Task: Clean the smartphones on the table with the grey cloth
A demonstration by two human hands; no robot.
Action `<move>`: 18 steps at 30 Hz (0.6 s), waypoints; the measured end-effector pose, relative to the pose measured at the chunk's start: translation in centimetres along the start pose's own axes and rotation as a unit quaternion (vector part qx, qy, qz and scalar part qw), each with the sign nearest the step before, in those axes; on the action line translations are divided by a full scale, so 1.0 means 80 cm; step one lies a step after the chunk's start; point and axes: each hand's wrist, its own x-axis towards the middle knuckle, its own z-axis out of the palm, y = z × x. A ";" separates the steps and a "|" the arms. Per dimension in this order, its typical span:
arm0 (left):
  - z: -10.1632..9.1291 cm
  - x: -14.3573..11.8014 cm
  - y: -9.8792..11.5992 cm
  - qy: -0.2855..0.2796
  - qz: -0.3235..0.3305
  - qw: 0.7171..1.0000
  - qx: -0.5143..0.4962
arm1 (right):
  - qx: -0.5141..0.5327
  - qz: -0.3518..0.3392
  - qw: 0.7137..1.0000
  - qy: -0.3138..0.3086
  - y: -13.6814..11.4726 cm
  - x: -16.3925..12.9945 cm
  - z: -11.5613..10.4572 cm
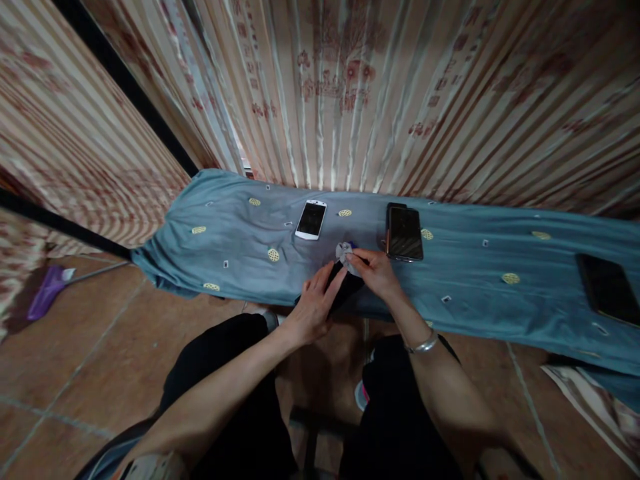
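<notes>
Head camera looks down at a long surface [240, 220] with a blue cloth on it. Both hands meet at the near edge, in the middle. The left hand [313, 307] lies flat on a black phone [345, 288], with its fingers [334, 275] stretched out wide along the phone to keep it down. The right hand [376, 270] pinches a small white wipe [344, 252] with its fingers closed around it, and the wipe touches the top end of the black phone.

From the hands, a white phone [311, 219] lies at about 11 o'clock, near. A dark phone [404, 233] lies at about 1 o'clock, just beside the right hand. Another dark phone [607, 288] lies far off at 3 o'clock. A silver bangle [424, 344] sits on the right wrist. A purple broom [47, 288] lies on the floor at 9 o'clock.
</notes>
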 end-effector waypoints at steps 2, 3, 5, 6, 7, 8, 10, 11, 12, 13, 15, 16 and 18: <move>-0.007 0.001 0.006 -0.021 0.005 1.000 0.002 | 0.017 -0.002 1.000 -0.023 0.001 0.003 0.001; -0.010 0.002 0.008 -0.031 0.010 0.999 0.001 | 0.024 -0.002 0.999 -0.031 0.001 0.005 0.001; -0.016 0.002 0.010 -0.036 0.015 0.999 -0.003 | 0.036 0.002 0.999 -0.037 0.001 0.006 0.001; -0.017 0.003 0.009 -0.033 0.013 0.999 -0.006 | 0.043 0.006 0.998 -0.036 0.001 0.007 0.000; -0.018 0.003 0.007 -0.027 0.009 1.000 -0.010 | 0.052 0.013 0.998 -0.036 0.000 0.007 -0.001; -0.019 0.003 0.005 -0.020 0.007 1.000 -0.015 | 0.064 0.023 0.997 -0.036 0.000 0.007 -0.002; -0.019 0.003 0.000 -0.005 0.010 1.000 -0.027 | 0.097 0.047 0.994 -0.035 0.000 0.007 -0.004; -0.019 0.004 -0.002 0.002 0.014 0.999 -0.033 | 0.115 0.060 0.991 -0.033 -0.001 0.007 -0.004; -0.019 0.005 -0.004 0.007 0.017 0.999 -0.040 | 0.132 0.071 0.988 -0.029 -0.002 0.007 -0.004; -0.020 0.006 -0.005 0.012 0.017 0.999 -0.045 | 0.147 0.078 0.986 -0.022 -0.003 0.006 -0.005; -0.025 0.010 -0.006 0.024 0.003 0.998 -0.056 | 0.172 0.083 0.981 -0.009 -0.006 0.004 -0.005; -0.028 0.012 -0.007 0.034 -0.008 0.997 -0.064 | 0.183 0.085 0.980 -0.005 -0.008 0.003 -0.005; -0.035 0.016 -0.008 0.061 -0.034 0.994 -0.086 | 0.197 0.091 0.976 -0.002 -0.010 0.001 -0.005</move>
